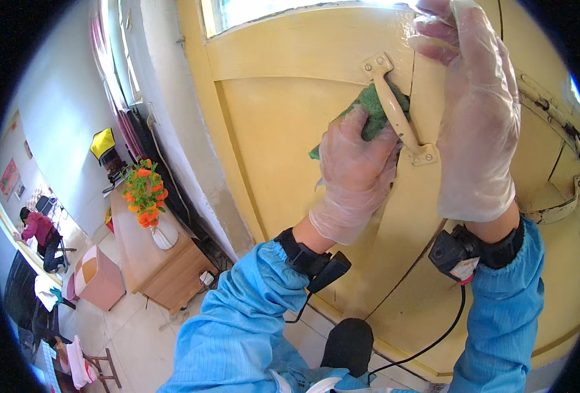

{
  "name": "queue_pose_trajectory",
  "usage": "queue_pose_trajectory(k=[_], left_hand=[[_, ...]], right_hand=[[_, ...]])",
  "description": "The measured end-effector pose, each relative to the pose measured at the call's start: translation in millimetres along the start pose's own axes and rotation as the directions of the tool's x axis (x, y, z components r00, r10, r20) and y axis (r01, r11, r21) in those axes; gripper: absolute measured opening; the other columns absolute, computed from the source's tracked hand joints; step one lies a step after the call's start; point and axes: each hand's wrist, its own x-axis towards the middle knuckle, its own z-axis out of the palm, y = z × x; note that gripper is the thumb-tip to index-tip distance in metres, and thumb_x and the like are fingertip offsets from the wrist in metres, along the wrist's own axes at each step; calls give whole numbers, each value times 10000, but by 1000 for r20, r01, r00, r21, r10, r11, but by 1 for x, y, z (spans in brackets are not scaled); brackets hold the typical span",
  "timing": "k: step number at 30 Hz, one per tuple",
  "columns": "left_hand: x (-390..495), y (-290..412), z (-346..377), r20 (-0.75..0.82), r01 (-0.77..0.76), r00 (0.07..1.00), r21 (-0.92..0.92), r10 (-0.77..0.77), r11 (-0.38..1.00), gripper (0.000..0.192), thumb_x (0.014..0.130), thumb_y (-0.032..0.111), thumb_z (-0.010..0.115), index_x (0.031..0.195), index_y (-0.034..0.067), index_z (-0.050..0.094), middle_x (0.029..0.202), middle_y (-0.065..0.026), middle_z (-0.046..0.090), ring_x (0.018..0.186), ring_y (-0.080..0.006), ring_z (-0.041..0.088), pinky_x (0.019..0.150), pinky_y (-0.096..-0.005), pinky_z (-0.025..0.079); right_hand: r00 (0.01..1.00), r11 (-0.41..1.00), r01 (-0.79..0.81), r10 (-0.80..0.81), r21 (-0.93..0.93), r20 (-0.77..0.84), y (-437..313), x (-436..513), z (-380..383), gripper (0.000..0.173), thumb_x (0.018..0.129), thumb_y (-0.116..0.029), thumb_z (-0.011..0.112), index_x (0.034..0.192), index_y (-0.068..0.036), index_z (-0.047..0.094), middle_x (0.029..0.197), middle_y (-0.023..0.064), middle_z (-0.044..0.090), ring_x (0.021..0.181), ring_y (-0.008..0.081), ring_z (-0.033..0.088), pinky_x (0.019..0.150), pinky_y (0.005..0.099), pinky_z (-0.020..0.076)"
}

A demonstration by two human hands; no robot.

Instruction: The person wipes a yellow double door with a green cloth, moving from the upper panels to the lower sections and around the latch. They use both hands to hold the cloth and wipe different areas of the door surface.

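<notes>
My left hand (356, 172), in a clear plastic glove, holds a green cloth (376, 110) against a yellow painted wooden door (280, 123). Part of the cloth passes behind a cream-painted metal pull handle (395, 105), which is fixed to the door with screws at both ends. My right hand (481, 113), gloved too, is raised to the right of that handle, near the seam between the door leaves, with its fingers bent at the upper rim. Whether its fingertips touch the door or hold anything cannot be told.
A second curved handle (555, 209) and a bolt (548, 103) are on the door at the right. Wooden cabinet (167, 265) with orange flowers (145, 191) in a white vase (164, 236) stands left. Farther off are a pink bin (101, 285) and a crouching person (42, 233).
</notes>
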Motion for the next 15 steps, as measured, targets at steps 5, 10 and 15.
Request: queue_pose_trajectory(k=[5,10,15], left_hand=[[-19,-3,0,78,31,997,-14,-30,999,396,730,112,791,1118,168,737,1155,-143,561,975,-351,575,784,-455,455],[-63,-3,-5,102,-16,995,48,11,999,397,719,104,798,1104,183,738,1235,-155,559,991,-351,584,790,-450,458],[-115,-8,-6,217,23,976,-8,-21,1000,348,701,112,826,1031,180,742,1268,-153,553,973,-345,592,762,-451,469]], right_hand=[[948,748,-313,287,585,140,-6,-13,-12,325,1084,-133,498,1365,-17,614,1278,160,634,1102,237,616,955,336,509],[984,910,97,-28,403,-173,40,-10,19,347,1061,-93,522,1395,-37,600,1304,155,634,1070,230,628,920,338,524],[873,907,395,-420,145,247,58,-1,-16,408,1032,-61,541,1439,-36,542,1342,125,592,1145,240,610,977,360,509]])
